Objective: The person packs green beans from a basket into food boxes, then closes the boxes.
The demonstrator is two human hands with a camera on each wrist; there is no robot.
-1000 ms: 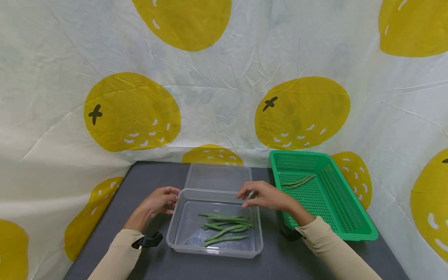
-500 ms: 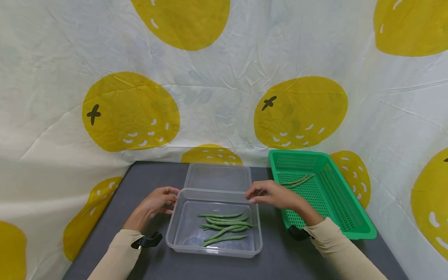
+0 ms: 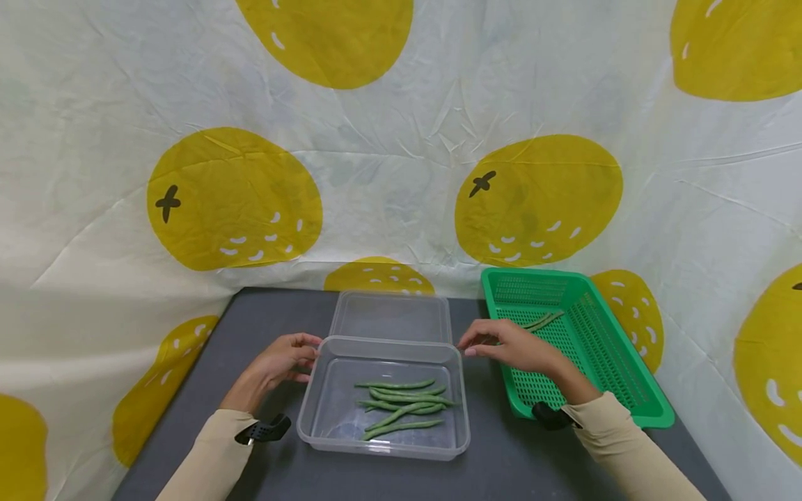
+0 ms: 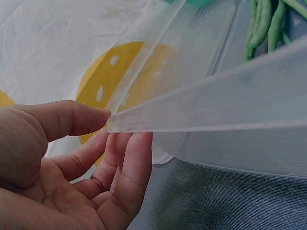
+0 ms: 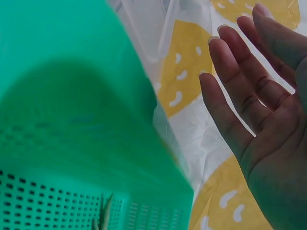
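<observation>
A clear plastic container (image 3: 351, 445) holds several green beans (image 3: 404, 407) on its floor. At its back left corner, my left hand (image 3: 278, 365) pinches the rim; in the left wrist view the thumb lies on top and fingers (image 4: 134, 167) sit beneath the edge. My right hand (image 3: 516, 346) is between the container and a green basket (image 3: 604, 341), fingertips near the container's back right corner. Nothing is in it, and the right wrist view shows its fingers (image 5: 232, 72) loosely extended. A few green beans (image 3: 544, 320) lie in the basket, partly hidden behind the right hand.
Behind the container lies a clear lid (image 3: 391, 313). The dark table (image 3: 276, 306) ends at a white curtain (image 3: 388, 181) printed with yellow fruit. The basket's raised walls stand along the right side.
My right hand has moved right, from over the container's back right part to beside the basket. The upper bean in the container has shifted slightly. My left hand has stayed put.
</observation>
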